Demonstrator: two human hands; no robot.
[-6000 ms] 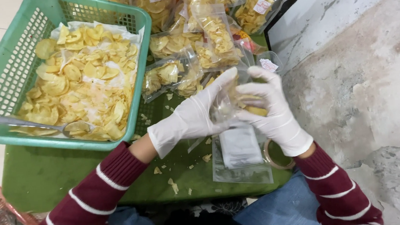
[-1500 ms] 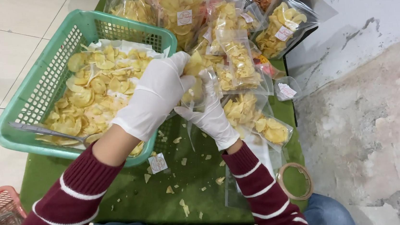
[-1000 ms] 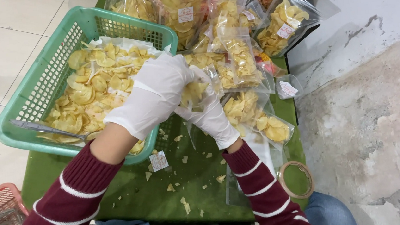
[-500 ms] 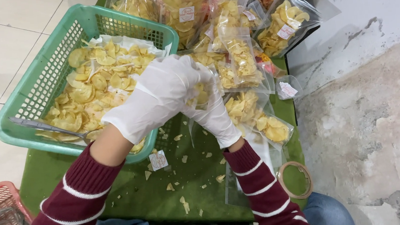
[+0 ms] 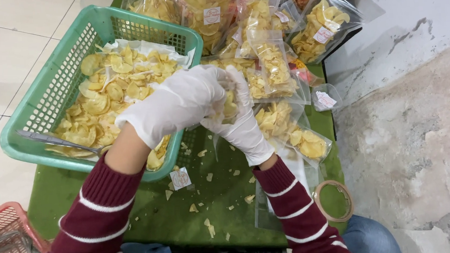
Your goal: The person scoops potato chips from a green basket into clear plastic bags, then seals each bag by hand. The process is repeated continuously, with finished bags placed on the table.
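Hands (image 5: 209,103) still clasped on chip bag (image 5: 229,104), unmoved

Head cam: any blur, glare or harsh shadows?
Head view: lighting soft and even, no hard shadows; mild glare on the clear bags; both gloved hands, left hand and right hand, slightly soft where they meet; basket and floor sharp; edges bow a little.
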